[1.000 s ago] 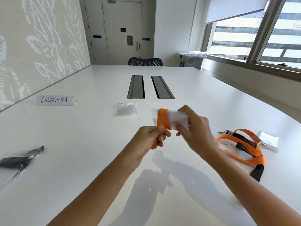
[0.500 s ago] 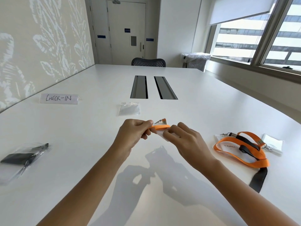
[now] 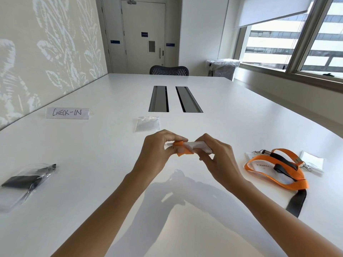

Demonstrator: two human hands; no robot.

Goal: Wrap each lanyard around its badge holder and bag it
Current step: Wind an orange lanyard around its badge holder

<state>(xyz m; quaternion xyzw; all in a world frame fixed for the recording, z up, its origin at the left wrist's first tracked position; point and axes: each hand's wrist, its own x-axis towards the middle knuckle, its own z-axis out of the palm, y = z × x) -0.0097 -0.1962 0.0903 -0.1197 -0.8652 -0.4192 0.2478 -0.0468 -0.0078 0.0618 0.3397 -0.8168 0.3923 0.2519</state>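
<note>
Here, the left hand (image 3: 157, 151) pinches the orange lanyard (image 3: 182, 148) between thumb and curled fingers, where the strap is wound round the left end of the white badge holder (image 3: 197, 145). The right hand (image 3: 218, 161) grips the holder's right end, fingers curled beneath it and thumb above. The holder is held between the two hands above the white table (image 3: 92, 154), nearly edge-on to the camera, so its face cannot be read.

Just beyond the hands an empty clear bag (image 3: 147, 124) lies flat on the table. Further back are two dark cable slots (image 3: 158, 99), and to the left a handwritten "CHECK-IN" sign (image 3: 67, 113).

Near the left edge lies a filled bag (image 3: 26, 180) with something black and a metal clip inside.

To the right, well apart from the hands, a loose orange strap (image 3: 276, 179) and a black strap (image 3: 285, 165) lie tangled over a name badge (image 3: 262, 166), with another white holder (image 3: 312, 161) beside them.
</note>
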